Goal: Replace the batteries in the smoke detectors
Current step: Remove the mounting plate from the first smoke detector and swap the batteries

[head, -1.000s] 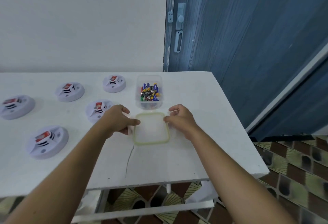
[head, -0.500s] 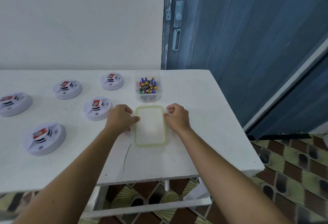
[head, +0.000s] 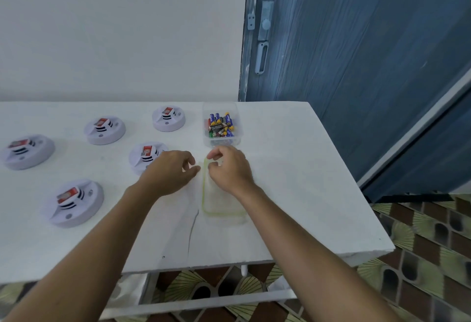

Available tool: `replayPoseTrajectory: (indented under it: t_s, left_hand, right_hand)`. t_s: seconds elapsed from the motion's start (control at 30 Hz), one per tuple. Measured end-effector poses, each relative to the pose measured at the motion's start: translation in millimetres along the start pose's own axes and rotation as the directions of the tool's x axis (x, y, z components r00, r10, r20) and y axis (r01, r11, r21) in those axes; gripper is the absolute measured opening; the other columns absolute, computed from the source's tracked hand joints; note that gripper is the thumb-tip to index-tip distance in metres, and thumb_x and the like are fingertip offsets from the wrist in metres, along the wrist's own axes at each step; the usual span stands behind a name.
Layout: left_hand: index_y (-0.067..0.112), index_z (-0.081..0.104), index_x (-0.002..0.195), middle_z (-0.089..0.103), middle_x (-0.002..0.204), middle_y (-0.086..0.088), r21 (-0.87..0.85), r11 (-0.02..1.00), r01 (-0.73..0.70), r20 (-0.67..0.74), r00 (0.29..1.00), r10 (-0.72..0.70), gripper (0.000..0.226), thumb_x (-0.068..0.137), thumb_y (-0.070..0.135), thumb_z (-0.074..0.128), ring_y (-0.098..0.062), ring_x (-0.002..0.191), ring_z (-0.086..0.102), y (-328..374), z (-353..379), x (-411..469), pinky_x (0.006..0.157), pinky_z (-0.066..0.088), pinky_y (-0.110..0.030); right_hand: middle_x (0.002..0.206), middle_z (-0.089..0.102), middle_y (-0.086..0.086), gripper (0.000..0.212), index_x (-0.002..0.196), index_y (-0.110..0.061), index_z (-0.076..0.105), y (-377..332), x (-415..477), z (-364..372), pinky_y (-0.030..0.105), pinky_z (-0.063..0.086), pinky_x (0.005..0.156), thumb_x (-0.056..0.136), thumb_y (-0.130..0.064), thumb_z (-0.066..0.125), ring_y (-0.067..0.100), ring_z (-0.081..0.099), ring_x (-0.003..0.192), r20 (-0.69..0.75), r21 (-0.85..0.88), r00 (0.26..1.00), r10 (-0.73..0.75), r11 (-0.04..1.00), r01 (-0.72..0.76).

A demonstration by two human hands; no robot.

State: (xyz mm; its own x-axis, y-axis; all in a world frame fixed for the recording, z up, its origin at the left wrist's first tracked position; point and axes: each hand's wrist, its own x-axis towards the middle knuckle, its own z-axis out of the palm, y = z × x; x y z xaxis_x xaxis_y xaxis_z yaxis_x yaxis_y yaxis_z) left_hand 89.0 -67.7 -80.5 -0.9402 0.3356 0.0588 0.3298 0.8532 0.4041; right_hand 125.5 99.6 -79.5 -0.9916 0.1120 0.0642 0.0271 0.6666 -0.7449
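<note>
Left hand hangs loosely curled, holding nothing, just left of the lid lying flat mid-frame. Right hand curls over the lid's far end; I can't tell if it grips. The battery tub just beyond stands uncovered, likely for easy reach. Smoke detectors wait at left.

A home, going by the blue wooden door and patterned floor tiles

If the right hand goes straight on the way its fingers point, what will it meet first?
Probably the clear box of batteries, which stands just beyond the right hand. Depth is unclear, so the hand may pass above its rim.
</note>
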Motion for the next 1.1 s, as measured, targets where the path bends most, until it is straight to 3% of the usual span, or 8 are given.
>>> replayPoseTrajectory:
  t_s: [0.13, 0.33, 0.5, 0.63, 0.8, 0.93, 1.03, 1.1]
  left_hand:
    - [0.019, 0.068, 0.091, 0.062, 0.096, -0.004, 0.143, 0.989, 0.049, -0.219, 0.976, -0.016, 0.018, 0.081, 0.034, 0.068, -0.031, 0.100, 0.052, -29.2, -13.1, 1.4, 0.080, 0.038, -0.039]
    - [0.024, 0.036, 0.142, 0.035, 0.149, -0.006, 0.130, 0.947, 0.293, -0.100, 0.954, -0.281, 0.088, 0.072, 0.065, 0.068, -0.034, 0.138, 0.027, -69.6, -15.0, 6.0, 0.105, 0.028, -0.053]
    - [0.018, 0.044, 0.135, 0.055, 0.131, -0.007, -0.098, 0.957, 0.274, -0.086, 0.956, -0.282, 0.085, 0.066, 0.058, 0.073, -0.033, 0.117, 0.049, -77.3, -12.2, 11.8, 0.097, 0.041, -0.044]
    - [0.023, 0.056, 0.120, 0.063, 0.106, 0.006, -0.340, 0.919, 0.199, -0.122, 0.960, -0.253, 0.057, 0.072, 0.053, 0.064, -0.020, 0.097, 0.057, -56.6, -22.3, 7.2, 0.076, 0.044, -0.032]
    - [0.024, 0.068, 0.101, 0.068, 0.096, -0.002, -0.816, 0.565, 0.117, 0.028, 0.986, -0.164, 0.040, 0.077, 0.050, 0.048, -0.028, 0.088, 0.061, -31.8, -42.1, 3.2, 0.071, 0.047, -0.038]
    - [0.015, 0.062, 0.123, 0.069, 0.110, -0.019, -0.952, 0.198, 0.233, 0.221, 0.972, -0.081, 0.060, 0.089, 0.059, 0.038, -0.042, 0.094, 0.066, -18.6, -49.4, 2.3, 0.062, 0.054, -0.044]
    - [0.021, 0.068, 0.109, 0.073, 0.104, -0.014, -0.956, 0.137, 0.258, 0.236, 0.959, -0.160, 0.062, 0.095, 0.066, 0.028, -0.041, 0.086, 0.070, -6.5, -51.1, 6.1, 0.057, 0.054, -0.044]
    - [0.021, 0.070, 0.097, 0.074, 0.095, -0.012, -0.934, 0.234, 0.272, 0.188, 0.927, -0.325, 0.063, 0.091, 0.071, 0.033, -0.036, 0.072, 0.072, 0.2, -48.7, 10.4, 0.053, 0.056, -0.044]
  right_hand:
    - [0.093, 0.066, -0.004, 0.020, 0.099, -0.014, 0.071, -24.5, 3.1, 22.4, 0.025, 0.045, 0.075, 0.084, -0.008, 0.059, 0.012, 0.056, 0.078, 0.060, 0.224, 0.998, -0.011, 0.975, -0.003]
    - [0.098, 0.063, -0.005, 0.023, 0.106, -0.009, 0.069, -42.0, 13.5, 46.7, 0.023, 0.044, 0.078, 0.086, -0.005, 0.058, 0.013, 0.056, 0.084, 0.107, 0.307, 0.994, 0.019, 0.950, -0.051]
    - [0.115, 0.064, -0.002, 0.029, 0.114, -0.013, 0.066, -45.2, 22.8, 52.6, 0.021, 0.040, 0.079, 0.088, -0.007, 0.055, 0.013, 0.059, 0.094, 0.091, 0.386, 0.990, 0.112, 0.912, -0.139]
    - [0.125, 0.061, -0.002, 0.030, 0.119, -0.018, 0.063, -49.8, 29.8, 53.0, 0.025, 0.042, 0.090, 0.091, -0.013, 0.052, 0.013, 0.057, 0.108, 0.020, 0.519, 0.979, 0.204, 0.835, -0.184]
    - [0.130, 0.057, -0.004, 0.041, 0.125, -0.022, 0.060, -56.1, 35.0, 50.7, 0.034, 0.040, 0.106, 0.089, -0.036, 0.047, 0.016, 0.053, 0.121, 0.031, 0.713, 0.950, 0.311, 0.659, -0.239]
    - [0.129, 0.062, -0.001, 0.046, 0.132, -0.015, 0.060, -54.7, 38.8, 40.7, 0.035, 0.041, 0.099, 0.100, -0.043, 0.043, 0.020, 0.056, 0.119, 0.174, 0.846, 0.917, 0.358, 0.422, -0.326]
    - [0.111, 0.073, 0.007, 0.048, 0.113, -0.015, 0.070, -52.7, 37.3, 34.9, 0.040, 0.045, 0.100, 0.103, -0.048, 0.035, 0.026, 0.064, 0.111, 0.295, 0.876, 0.908, 0.296, 0.295, -0.381]
    - [0.113, 0.072, 0.012, 0.047, 0.114, -0.013, 0.069, -50.7, 33.4, 27.4, 0.042, 0.045, 0.101, 0.104, -0.043, 0.034, 0.029, 0.063, 0.112, 0.345, 0.898, 0.912, 0.222, 0.205, -0.390]
